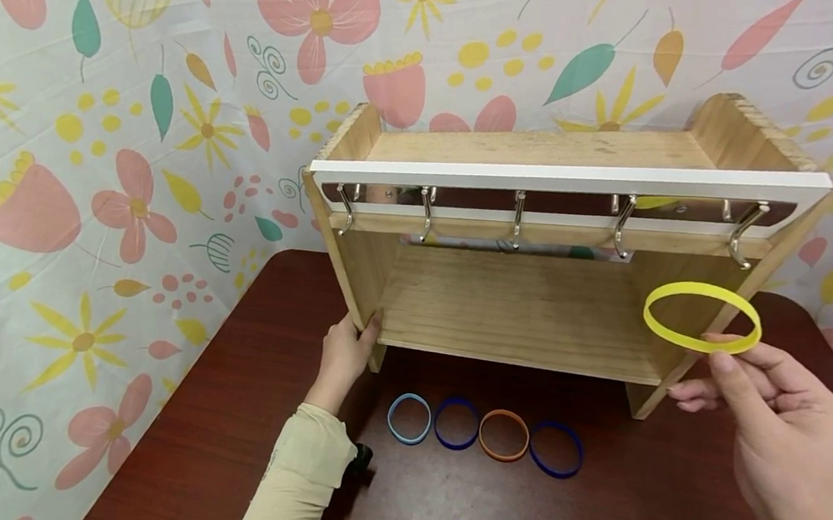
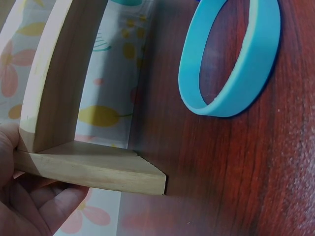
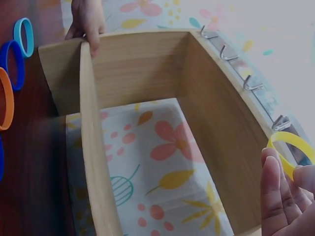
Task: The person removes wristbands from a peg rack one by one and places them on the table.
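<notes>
A small wooden shelf (image 1: 525,308) with a white rail of metal hooks (image 1: 517,219) along its upper front stands on the table. My left hand (image 1: 343,357) grips the lower front edge of its left side panel, the thumb lying on the inner side. Off the right end of the shelf, my right hand (image 1: 795,430) pinches a yellow silicone wristband (image 1: 669,334) between thumb and fingers. The band is held up in front of the right side panel, just below the rightmost hook. In the right wrist view, the yellow band (image 3: 295,139) overlaps the end of the hook rail.
In front of the shelf lies a row of wristbands: light blue (image 1: 407,441), dark blue (image 1: 454,446), orange (image 1: 502,458) and another dark blue (image 1: 554,473). They rest on the dark red-brown table (image 1: 467,516). A flower-patterned cloth (image 1: 198,105) hangs behind.
</notes>
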A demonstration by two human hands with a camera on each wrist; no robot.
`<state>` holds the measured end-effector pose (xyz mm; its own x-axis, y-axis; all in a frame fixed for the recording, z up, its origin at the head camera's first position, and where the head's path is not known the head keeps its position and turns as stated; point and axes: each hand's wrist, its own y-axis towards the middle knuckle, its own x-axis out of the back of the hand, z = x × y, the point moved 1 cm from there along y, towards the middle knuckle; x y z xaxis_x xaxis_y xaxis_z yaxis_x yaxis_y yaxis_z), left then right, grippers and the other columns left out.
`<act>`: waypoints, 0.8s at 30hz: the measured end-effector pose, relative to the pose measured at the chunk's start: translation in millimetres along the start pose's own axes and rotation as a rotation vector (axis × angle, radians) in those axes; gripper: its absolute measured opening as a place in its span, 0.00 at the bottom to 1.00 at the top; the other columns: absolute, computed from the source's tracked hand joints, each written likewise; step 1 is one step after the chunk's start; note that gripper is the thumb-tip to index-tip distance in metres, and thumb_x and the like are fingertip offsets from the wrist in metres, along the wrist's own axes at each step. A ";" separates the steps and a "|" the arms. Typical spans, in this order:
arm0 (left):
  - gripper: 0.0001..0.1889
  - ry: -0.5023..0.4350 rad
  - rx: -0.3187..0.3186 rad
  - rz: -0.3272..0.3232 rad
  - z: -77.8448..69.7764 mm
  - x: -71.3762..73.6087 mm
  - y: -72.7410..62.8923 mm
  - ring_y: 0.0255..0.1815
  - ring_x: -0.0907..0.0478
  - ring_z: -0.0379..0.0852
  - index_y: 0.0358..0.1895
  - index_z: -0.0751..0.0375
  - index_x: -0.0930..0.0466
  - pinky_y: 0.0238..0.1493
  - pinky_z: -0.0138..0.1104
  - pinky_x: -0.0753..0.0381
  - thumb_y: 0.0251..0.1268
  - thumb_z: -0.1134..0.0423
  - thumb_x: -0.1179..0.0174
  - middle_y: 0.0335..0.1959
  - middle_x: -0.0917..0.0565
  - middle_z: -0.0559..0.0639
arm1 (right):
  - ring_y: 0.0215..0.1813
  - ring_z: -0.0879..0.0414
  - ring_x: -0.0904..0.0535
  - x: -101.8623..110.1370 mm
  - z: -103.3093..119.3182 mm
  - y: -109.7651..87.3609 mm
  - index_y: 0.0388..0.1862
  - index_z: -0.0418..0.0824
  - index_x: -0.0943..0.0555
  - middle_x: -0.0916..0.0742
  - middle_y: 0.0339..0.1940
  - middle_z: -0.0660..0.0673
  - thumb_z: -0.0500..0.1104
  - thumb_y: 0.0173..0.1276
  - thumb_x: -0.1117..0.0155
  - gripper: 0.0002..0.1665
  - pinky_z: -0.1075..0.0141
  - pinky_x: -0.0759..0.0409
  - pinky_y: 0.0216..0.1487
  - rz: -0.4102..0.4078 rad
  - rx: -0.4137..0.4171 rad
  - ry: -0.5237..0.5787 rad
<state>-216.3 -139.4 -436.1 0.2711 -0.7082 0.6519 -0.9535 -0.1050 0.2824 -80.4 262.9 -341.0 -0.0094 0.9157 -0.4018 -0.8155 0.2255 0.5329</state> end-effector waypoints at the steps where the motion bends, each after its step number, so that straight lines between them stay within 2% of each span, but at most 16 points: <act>1: 0.16 0.000 0.001 0.001 0.1 -0.1 0.1 0.25 0.18 0.52 0.46 0.61 0.19 0.25 0.42 0.21 0.74 0.51 0.45 0.29 0.14 0.58 | 0.28 0.47 0.14 0.5 -0.5 -0.8 0.53 0.10 0.32 0.13 0.34 0.31 0.16 0.67 0.54 0.16 0.64 0.18 0.31 0.004 -0.003 -0.002; 19: 0.17 -0.005 0.004 0.003 -0.9 -0.4 -0.3 0.25 0.17 0.51 0.47 0.61 0.19 0.25 0.41 0.21 0.74 0.51 0.46 0.30 0.14 0.58 | 0.27 0.46 0.14 12.6 -4.7 -11.5 0.53 0.11 0.32 0.13 0.35 0.32 0.15 0.67 0.55 0.16 0.64 0.18 0.31 0.014 -0.027 0.015; 24: 0.16 -0.009 -0.003 0.000 -0.3 -0.3 -0.2 0.25 0.17 0.51 0.46 0.61 0.19 0.24 0.40 0.21 0.74 0.51 0.45 0.30 0.14 0.58 | 0.26 0.50 0.15 11.6 -1.4 -16.3 0.52 0.13 0.30 0.11 0.30 0.39 0.19 0.69 0.52 0.14 0.66 0.18 0.30 -0.062 -0.110 -0.153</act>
<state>-216.1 -138.9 -436.2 0.2702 -0.7148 0.6451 -0.9531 -0.1035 0.2845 -68.0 269.5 -355.3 0.1245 0.9429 -0.3089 -0.8702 0.2534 0.4225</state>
